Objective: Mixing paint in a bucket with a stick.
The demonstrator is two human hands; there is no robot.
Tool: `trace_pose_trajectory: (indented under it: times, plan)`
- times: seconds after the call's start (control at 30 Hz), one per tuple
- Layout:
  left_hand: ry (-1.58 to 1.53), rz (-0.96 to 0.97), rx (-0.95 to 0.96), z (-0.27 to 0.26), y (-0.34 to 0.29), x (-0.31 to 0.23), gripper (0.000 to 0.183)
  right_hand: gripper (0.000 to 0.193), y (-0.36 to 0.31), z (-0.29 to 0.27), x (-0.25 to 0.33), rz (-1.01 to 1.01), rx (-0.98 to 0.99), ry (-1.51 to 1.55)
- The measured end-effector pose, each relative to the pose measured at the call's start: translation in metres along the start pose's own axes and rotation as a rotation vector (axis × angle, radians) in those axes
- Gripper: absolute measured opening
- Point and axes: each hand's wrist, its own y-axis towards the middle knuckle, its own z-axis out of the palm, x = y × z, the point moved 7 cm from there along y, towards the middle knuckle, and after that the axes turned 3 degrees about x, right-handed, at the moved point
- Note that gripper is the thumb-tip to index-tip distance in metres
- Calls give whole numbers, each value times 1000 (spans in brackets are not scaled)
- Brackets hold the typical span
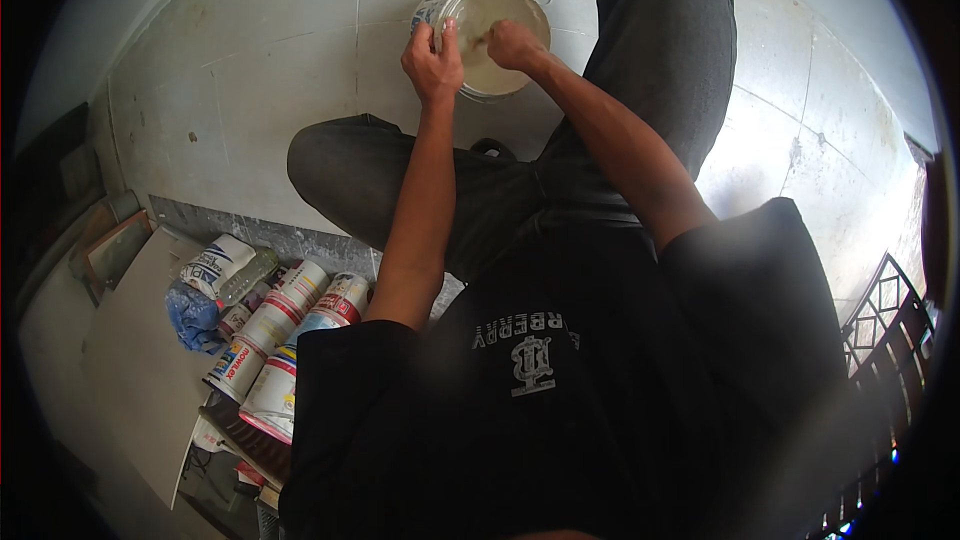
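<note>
A white round bucket [432,8] stands on the floor beyond my folded legs, a pale cream-coloured material [492,6] inside it. On its left side, my left hand [434,68] is closed on the rim, thumb toward the inside and fingers along the outer wall. My right hand [514,45] is over the bucket's opening, its fingers curled into a fist. Something small and brownish shows beside that fist, over the cream material; what the fingers hold is mostly hidden.
Pale floor tiles [270,70] surround the bucket. My bent legs flank the near side. At lower left are stacked paint cans [270,325], a clear plastic bottle [250,275], a crumpled blue bag [190,312] and a pale board [140,370]. A dark metal lattice [885,315] stands at right.
</note>
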Motion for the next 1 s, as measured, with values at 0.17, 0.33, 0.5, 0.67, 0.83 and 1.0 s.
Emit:
trace_pose_trajectory:
  times: [0.17,0.33,0.5,0.67,0.83,1.0]
  plan:
    - [25,-20,-2,-2,1,3,42,27,3,12,3,-79,100,-137]
    - [23,-26,-17,-3,2,9,42,27,1,16,7,-144,204,-235]
    - [8,-17,-24,-2,2,6,42,27,1,14,3,-106,193,-265]
    - [7,-38,-28,-4,2,10,41,28,5,8,1,-120,98,-179]
    - [-20,-38,-22,0,3,4,41,25,11,-1,-7,-49,-16,-71]
    - [10,-25,-38,-3,3,8,41,25,9,-7,3,-85,14,-105]
